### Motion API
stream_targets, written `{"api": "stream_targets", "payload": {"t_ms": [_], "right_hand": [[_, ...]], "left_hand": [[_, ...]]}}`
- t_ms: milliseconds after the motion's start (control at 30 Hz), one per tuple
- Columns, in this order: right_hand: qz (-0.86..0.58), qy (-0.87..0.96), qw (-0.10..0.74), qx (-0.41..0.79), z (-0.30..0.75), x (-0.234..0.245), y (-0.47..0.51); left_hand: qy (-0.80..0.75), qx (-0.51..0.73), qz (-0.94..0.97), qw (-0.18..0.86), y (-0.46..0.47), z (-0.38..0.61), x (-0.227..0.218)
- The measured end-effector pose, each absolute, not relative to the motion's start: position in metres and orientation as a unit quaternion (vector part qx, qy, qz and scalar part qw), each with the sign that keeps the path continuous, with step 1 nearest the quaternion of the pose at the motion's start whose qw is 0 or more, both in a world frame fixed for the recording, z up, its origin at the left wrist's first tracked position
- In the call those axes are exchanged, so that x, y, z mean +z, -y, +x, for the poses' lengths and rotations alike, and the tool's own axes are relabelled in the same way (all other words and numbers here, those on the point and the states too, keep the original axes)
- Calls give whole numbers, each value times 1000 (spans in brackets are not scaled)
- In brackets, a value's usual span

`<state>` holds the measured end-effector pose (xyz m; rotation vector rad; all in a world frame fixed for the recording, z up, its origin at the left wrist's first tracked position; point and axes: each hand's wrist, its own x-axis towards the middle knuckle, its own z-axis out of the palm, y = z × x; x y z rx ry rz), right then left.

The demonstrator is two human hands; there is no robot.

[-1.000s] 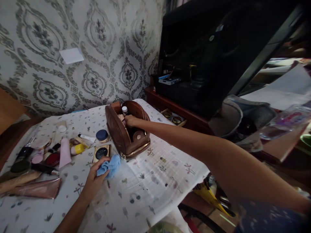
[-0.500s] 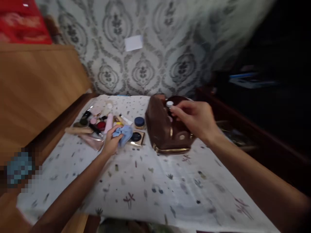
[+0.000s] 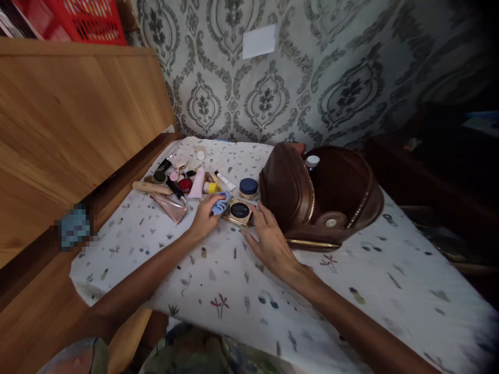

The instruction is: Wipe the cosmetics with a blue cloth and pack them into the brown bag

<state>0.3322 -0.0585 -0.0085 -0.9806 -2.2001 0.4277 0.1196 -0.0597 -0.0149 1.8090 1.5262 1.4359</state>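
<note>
My left hand [image 3: 206,217] is closed on a crumpled light-blue cloth [image 3: 221,204]. Just right of the cloth lies a square gold compact [image 3: 238,212] with a round black centre. My right hand [image 3: 270,236] reaches to the compact's right side, thumb and fingers apart; whether it touches the case I cannot tell. Behind the compact stands a jar with a navy lid [image 3: 248,188]. A brown leather bag [image 3: 284,192] sits unzipped at the right, and a white-capped bottle [image 3: 312,163] sticks up inside it.
Several cosmetics lie left of my left hand, among them a pink tube [image 3: 197,183], a dark red round case [image 3: 185,185] and a clear pinkish pouch [image 3: 171,208]. A patterned white cloth [image 3: 241,280] covers the table. A wooden cabinet [image 3: 86,119] borders the left, a patterned wall the back.
My right hand has let go of the white-capped bottle, which now stands in the bag, and has moved left and down to the compact. My left hand still holds the cloth. The view has shifted.
</note>
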Motion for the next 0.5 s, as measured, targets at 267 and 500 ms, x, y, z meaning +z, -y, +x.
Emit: {"api": "stream_targets", "payload": {"t_ms": [267,500], "right_hand": [[-423,842,302,144,292,-49,23],[-374,846,359,126,299,-63,19]], "left_hand": [[-515,394,753,115,62,131,-35],[-507,386,761,120,62,121,-29]]}}
